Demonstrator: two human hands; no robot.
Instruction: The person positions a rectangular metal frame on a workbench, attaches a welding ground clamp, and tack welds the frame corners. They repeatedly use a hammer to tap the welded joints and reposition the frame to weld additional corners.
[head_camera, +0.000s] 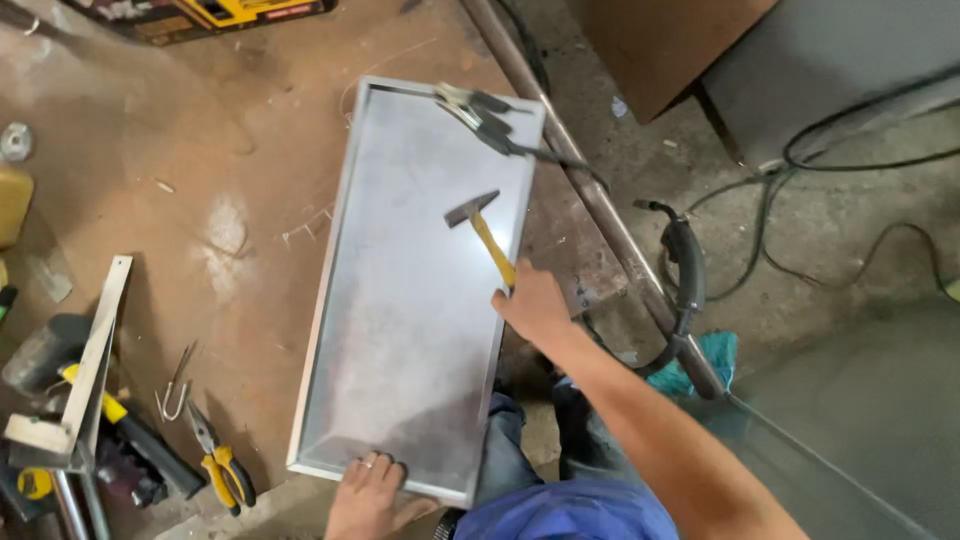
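Right hand (535, 303) clenched on hammer (485, 235), head raised over metal tray (400, 330); left hand (368, 485) spread flat on near rim, pinning tray steady on surface (200, 200).

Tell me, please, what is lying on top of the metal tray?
On the metal tray a locking clamp grips the far corner; the left hand presses the near edge. The hammer is above it; contact is unclear.

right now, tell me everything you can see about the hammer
The hammer has a dark metal head with a flat face at one end and a tapered peen at the other, on a yellow handle. It is raised over the right half of the grey sheet-metal tray, head pointing up and left. The right hand grips the lower end of the handle; nothing else touches it.
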